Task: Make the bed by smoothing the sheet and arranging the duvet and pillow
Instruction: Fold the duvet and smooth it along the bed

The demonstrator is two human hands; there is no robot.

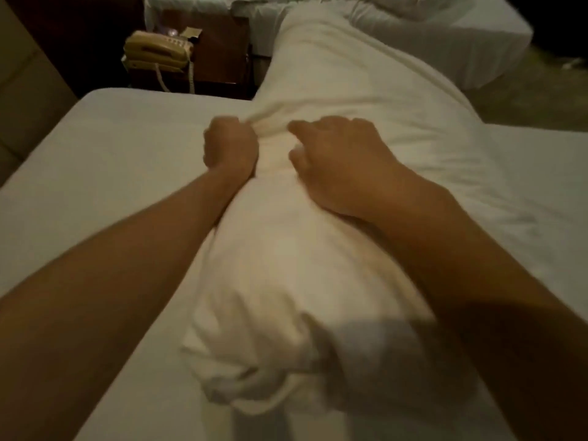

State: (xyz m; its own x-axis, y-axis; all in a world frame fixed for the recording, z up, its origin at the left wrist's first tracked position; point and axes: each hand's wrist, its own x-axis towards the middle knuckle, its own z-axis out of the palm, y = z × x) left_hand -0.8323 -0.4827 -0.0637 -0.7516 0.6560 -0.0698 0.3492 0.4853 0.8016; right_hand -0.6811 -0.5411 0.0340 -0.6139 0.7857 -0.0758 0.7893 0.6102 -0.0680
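Clenching the left fingers [222,130] tight around a bunched fold of the duvet [286,265], at 1 o'clock of the left hand [230,151]. Laying the half-curled right fingers [302,126] on the same roll, with the right hand [340,167] blurring too much for telling gripping from pressing. Lying rolled from 6 to 12 o'clock over the sheet [111,160]. Showing a telephone [156,52] at 11 o'clock.

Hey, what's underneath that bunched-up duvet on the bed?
The duvet lies on the white sheet, which shows on both sides. The left hand grips a fold. Whatever lies directly beneath the bundle is covered.
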